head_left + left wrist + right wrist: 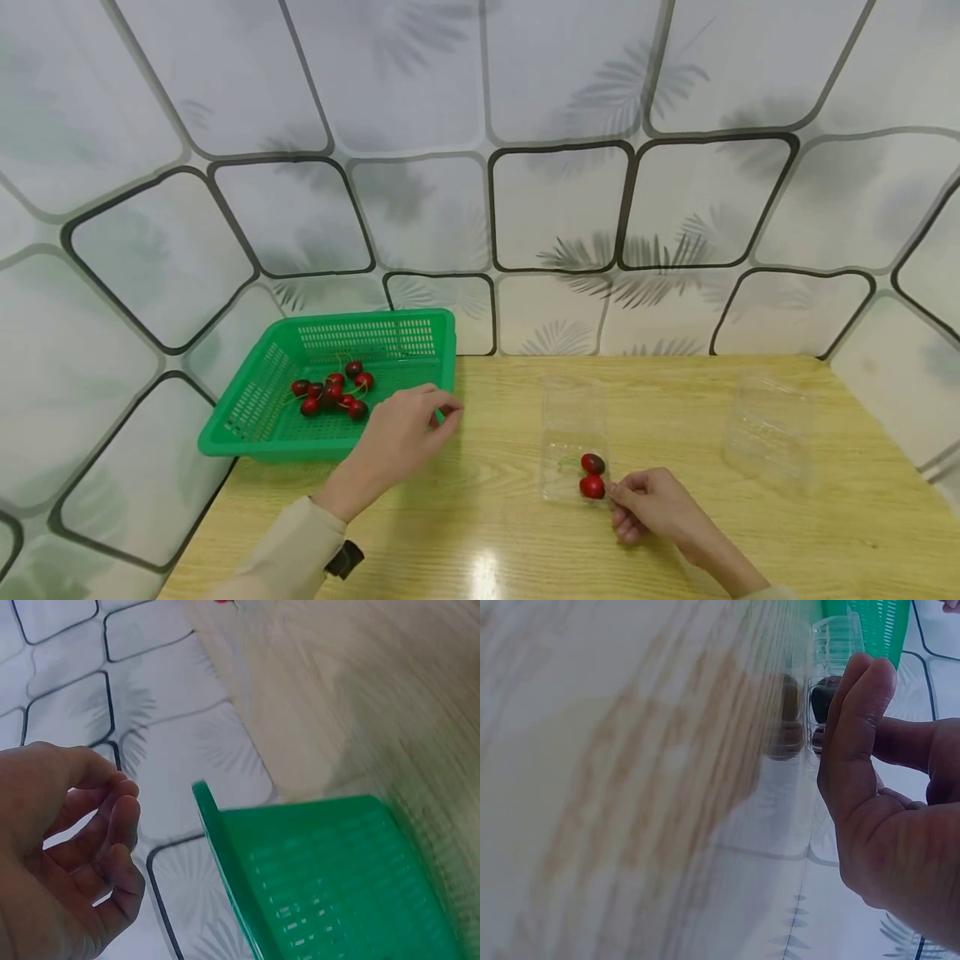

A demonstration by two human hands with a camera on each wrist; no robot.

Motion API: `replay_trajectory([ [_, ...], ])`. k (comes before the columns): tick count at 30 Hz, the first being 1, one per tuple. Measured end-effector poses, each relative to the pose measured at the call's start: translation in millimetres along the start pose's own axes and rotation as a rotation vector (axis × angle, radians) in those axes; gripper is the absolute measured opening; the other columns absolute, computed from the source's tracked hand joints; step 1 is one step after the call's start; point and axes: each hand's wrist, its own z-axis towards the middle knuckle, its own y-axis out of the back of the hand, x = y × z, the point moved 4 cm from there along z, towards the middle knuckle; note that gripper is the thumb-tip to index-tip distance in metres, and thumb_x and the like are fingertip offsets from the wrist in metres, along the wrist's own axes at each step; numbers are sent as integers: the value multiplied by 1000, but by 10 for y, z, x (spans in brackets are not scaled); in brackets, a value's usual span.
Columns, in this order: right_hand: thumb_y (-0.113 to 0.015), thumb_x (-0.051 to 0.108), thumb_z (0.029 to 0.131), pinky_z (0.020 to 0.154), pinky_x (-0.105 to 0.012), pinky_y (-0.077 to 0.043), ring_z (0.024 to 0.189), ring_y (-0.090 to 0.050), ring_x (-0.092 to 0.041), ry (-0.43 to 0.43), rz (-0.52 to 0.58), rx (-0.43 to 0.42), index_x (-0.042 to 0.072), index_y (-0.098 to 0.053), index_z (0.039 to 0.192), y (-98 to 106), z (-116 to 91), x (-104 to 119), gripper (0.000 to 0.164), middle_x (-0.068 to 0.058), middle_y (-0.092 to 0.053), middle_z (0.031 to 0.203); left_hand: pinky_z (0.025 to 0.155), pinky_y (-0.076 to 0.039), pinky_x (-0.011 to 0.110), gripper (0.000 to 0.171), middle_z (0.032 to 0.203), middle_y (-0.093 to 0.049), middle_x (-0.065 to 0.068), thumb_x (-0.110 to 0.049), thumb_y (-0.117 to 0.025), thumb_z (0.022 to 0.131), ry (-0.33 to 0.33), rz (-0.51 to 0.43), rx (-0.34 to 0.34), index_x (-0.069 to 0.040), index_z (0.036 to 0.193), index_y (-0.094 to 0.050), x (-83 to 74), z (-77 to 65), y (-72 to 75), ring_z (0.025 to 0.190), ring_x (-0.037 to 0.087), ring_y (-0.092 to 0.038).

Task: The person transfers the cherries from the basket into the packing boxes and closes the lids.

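The right hand pinches the edge of a clear plastic box holding two glossy red cherries; a tug could tip them out. The left hand, loosely curled, empty, is near a green plastic basket.

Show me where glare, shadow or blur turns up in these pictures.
Head view: glare on the wooden table, where the clear plastic box barely stands out; left wrist view: a soft shadow near the green basket; right wrist view: dim and blurry, right hand dark, cherries mirrored in the wooden table.
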Motion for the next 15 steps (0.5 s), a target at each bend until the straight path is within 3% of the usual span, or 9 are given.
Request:
replay_trajectory([
  [15,-56,18,105,59,-25,-60,65,-68,-12,-19,-6,-7,-5,-66,89,-7,1,-13,29,-3,-67,74,50,-47,22,12,95,-77,2,-19,-67,98,157,3,-30,-18,100,-79,613,15,109,67,5,-63],
])
